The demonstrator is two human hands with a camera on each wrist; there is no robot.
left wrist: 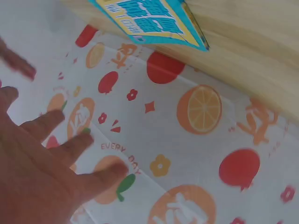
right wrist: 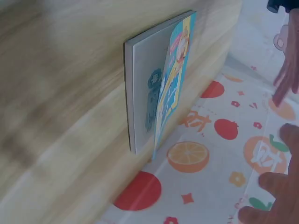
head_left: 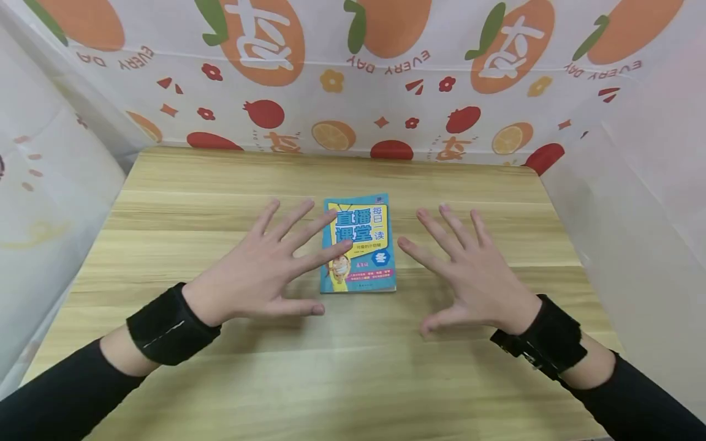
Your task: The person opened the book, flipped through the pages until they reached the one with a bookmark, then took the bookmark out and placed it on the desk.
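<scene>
A small blue paperback book (head_left: pixel 361 269) with a yellow panel and large Chinese characters lies on the wooden table (head_left: pixel 342 380). My left hand (head_left: pixel 259 269) is spread palm down, its fingers overlapping the book's left side in the head view. To the right of the book, my right hand (head_left: pixel 474 275) has its fingers spread too, and holds nothing. The right wrist view shows the front cover (right wrist: pixel 175 79) lifted at a slant from the grey page beneath (right wrist: pixel 147 88). Fingers of both hands also appear in each wrist view.
A white cloth (head_left: pixel 364 92) printed with oranges, red fruits and flowers hangs behind the table's far edge. Pale cloth hangs at the left (head_left: pixel 49 165) and right (head_left: pixel 645 214) sides. Black bands (head_left: pixel 173 324) wrap both wrists, below black sleeves.
</scene>
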